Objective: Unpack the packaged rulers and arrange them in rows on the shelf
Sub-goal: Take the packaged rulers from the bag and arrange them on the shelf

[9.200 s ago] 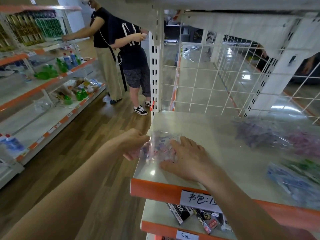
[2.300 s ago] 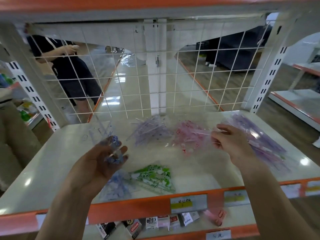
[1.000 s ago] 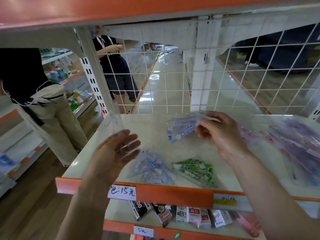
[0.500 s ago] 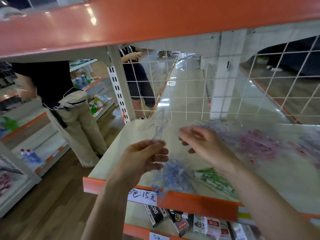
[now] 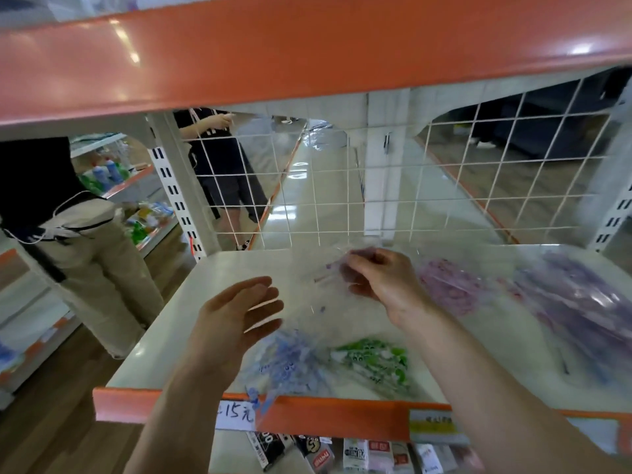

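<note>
My right hand (image 5: 379, 278) pinches a clear plastic packet of rulers (image 5: 328, 273) above the middle of the white shelf (image 5: 212, 278). My left hand (image 5: 236, 319) hovers open just left of it, fingers straight, holding nothing. Below my hands a heap of blue rulers (image 5: 290, 364) lies at the shelf's front edge, with a heap of green rulers (image 5: 376, 362) beside it. Pink ruler packets (image 5: 448, 285) and purple ruler packets (image 5: 574, 302) lie farther right.
An orange upper shelf (image 5: 307, 46) hangs low overhead. A white wire grid (image 5: 393, 186) backs the shelf. The orange front lip (image 5: 325, 417) carries price tags, with small boxes (image 5: 355, 456) on the shelf below. Two people (image 5: 82, 241) stand in the aisle to the left.
My left hand has let go of the clear wrapper and opened. My right hand now pinches a packet farther back. The view has shifted slightly right.
</note>
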